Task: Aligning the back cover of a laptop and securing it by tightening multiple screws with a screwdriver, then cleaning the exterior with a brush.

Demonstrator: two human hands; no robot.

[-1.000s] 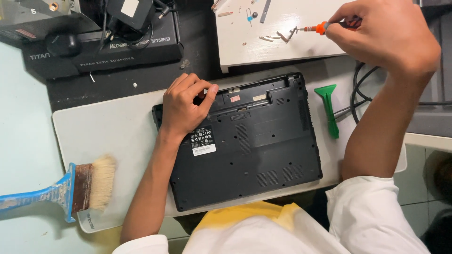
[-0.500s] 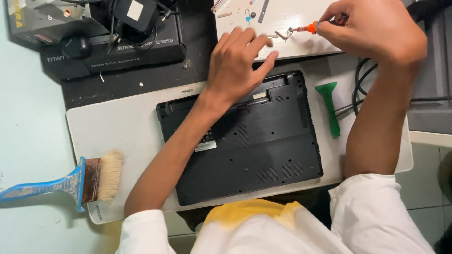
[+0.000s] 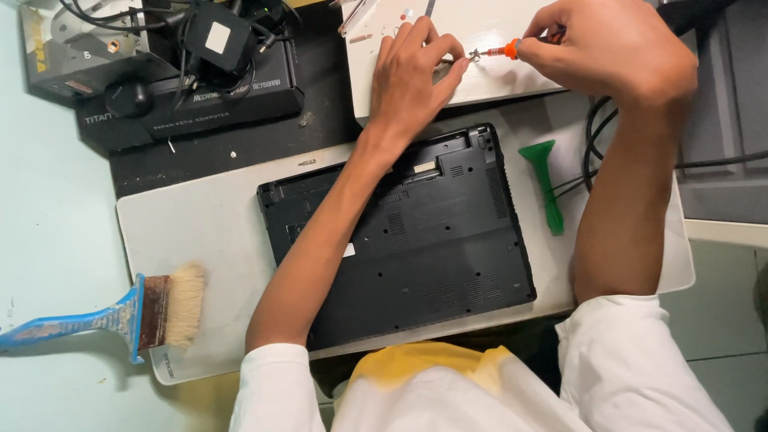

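A black laptop lies upside down on a pale grey mat. Beyond it stands a white tray. My right hand is over the tray, closed on a small screwdriver with an orange collar whose tip points left. My left hand reaches across the laptop to the tray, its fingertips pinched at the screwdriver tip on a small screw. My forearm hides part of the laptop's base.
A green plastic pry tool lies on the mat right of the laptop. A blue-handled brush rests at the mat's left edge. A black keyboard box with cables and an adapter sits at back left. Black cables run at right.
My left hand left the laptop's base and moved up onto the white tray, meeting the screwdriver tip. My right hand stayed over the tray with the screwdriver.
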